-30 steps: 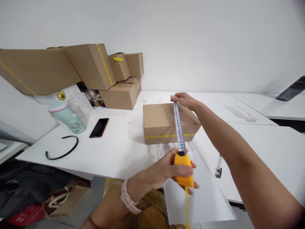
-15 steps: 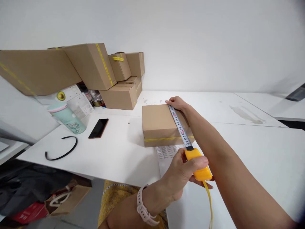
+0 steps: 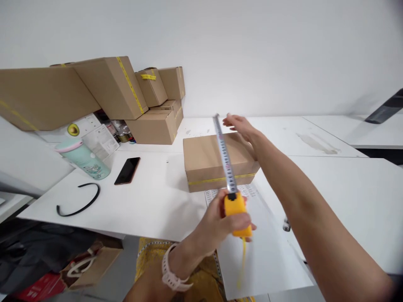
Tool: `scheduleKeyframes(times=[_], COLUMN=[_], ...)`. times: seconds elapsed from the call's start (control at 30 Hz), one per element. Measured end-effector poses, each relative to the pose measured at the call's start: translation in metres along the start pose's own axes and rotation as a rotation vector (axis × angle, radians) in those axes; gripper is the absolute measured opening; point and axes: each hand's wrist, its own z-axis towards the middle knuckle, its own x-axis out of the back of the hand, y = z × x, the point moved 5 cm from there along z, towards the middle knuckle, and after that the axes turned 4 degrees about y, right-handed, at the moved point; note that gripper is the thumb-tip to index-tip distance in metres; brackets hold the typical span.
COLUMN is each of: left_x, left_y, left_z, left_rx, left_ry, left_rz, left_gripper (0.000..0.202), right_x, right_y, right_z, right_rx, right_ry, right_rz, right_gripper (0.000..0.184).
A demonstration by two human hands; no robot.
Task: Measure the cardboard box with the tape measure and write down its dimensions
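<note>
My left hand (image 3: 218,222) is wrapped round a yellow tape measure (image 3: 237,214), its thumb over the case and a yellow strap hanging below. The metal blade (image 3: 224,155) sticks out forward, its far tip raised over the back edge of a closed cardboard box (image 3: 204,153) with yellow tape along its front. My right hand (image 3: 241,126) is just right of the blade tip, fingers apart and holding nothing, above the box's back right part. Under the box's front edge lies a sheet with handwriting (image 3: 252,191).
Several cardboard boxes (image 3: 151,130) are stacked at the back left. A mint tumbler (image 3: 85,159), a phone (image 3: 127,170) and a black headband (image 3: 91,203) lie or stand on the white table (image 3: 151,197). A dark object (image 3: 385,109) stands at the far right.
My right hand has let go of the blade tip and lifted off the box. My left hand has drawn the tape measure to the left, and the blade has lifted away from the box.
</note>
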Motion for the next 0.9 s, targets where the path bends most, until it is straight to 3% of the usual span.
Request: scheduleKeyframes(times=[0.07, 0.17, 0.23, 0.3, 0.37, 0.47, 0.6, 0.7, 0.8, 0.9], left_x=[0.033, 0.09, 0.117, 0.131, 0.134, 0.133, 0.135, 0.134, 0.123, 0.097], left_y=[0.003, 0.006, 0.006, 0.006, 0.014, 0.042, 0.093, 0.117, 0.117, 0.091], left_z=[-0.018, -0.034, -0.031, -0.02, -0.007, 0.005, 0.022, 0.035, 0.036, 0.029], left_rx=[-0.109, -0.262, -0.293, -0.279, -0.259, -0.299, -0.389, -0.419, -0.461, -0.396], left_ry=[0.116, 0.402, 0.485, 0.449, 0.356, 0.277, 0.257, 0.272, 0.293, 0.176], left_rz=[0.137, 0.341, 0.355, 0.311, 0.275, 0.258, 0.243, 0.261, 0.303, 0.316], left_gripper=[0.069, 0.071, 0.066, 0.062, 0.061, 0.064, 0.065, 0.06, 0.06, 0.062], right_x=[0.029, 0.065, 0.071, 0.064, 0.054, 0.048, 0.055, 0.056, 0.044, 0.027], right_y=[0.014, 0.046, 0.066, 0.075, 0.07, 0.043, 0.013, 0.005, -0.002, -0.006], right_z=[-0.009, -0.043, -0.075, -0.104, -0.122, -0.12, -0.082, -0.05, -0.027, -0.017], right_rx=[-0.045, -0.088, -0.134, -0.153, -0.121, -0.03, -0.005, 0.002, 0.161, 0.276], right_ry=[0.08, 0.191, 0.143, 0.032, -0.045, -0.023, 0.129, 0.262, 0.309, 0.264], right_rz=[0.112, 0.051, -0.033, -0.022, 0.001, -0.02, -0.103, -0.307, -0.39, -0.453], right_gripper=[0.057, 0.06, 0.068, 0.075, 0.074, 0.065, 0.054, 0.048, 0.035, 0.03])
